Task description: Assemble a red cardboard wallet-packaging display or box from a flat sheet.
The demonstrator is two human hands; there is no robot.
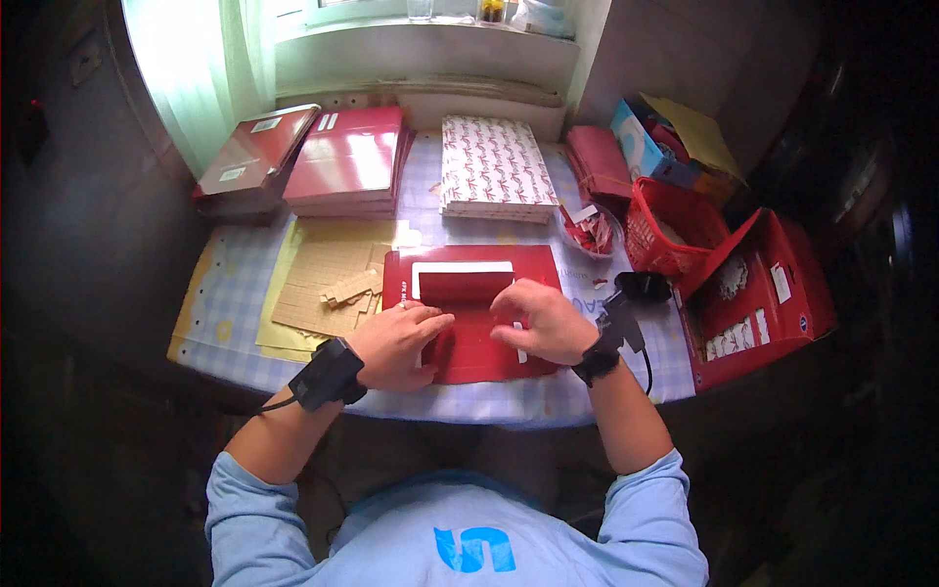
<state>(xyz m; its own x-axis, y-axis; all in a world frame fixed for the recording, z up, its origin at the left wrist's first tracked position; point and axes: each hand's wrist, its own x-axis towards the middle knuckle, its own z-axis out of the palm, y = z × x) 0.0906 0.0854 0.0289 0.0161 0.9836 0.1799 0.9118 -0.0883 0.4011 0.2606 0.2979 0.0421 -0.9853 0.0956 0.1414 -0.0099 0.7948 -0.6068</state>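
- Biggest thing here is the table, under a blue-and-white checked cloth (235,293).
- On the right there's a red box (763,313) with its lid tipped up, at the table's right edge.
- Main piece: the red card (474,357), lying at the near middle of the table, between both hands. I'd keep it square to you and flat on the cloth so nothing creases crooked.
- Left of it, yellow sheets (277,338) with brown cardboard (318,259) on top. Decent gap from the work would be nice, they're right up against the card.
- Far side: a glossy red stack (347,152) on the left, a patterned white stack (497,166) nearer the middle.
- Far right, a red basket (675,256).
- Left hand (399,342) lies over the card's left part, fingers spread loosely. Can't tell if it pinches anything. Imo, use it as the anchor, palm pressure even.
- Right hand (548,318) curls over the right part, thumb well apart from the fingers, nothing visible between them. Best kept loose like that, then run the thumb evenly along the crease.
- Smallest: the dark red flap (465,286), seemingly tilted up, by a white patch (465,266). Work it from the middle outwards, gently, so corners don't buckle.
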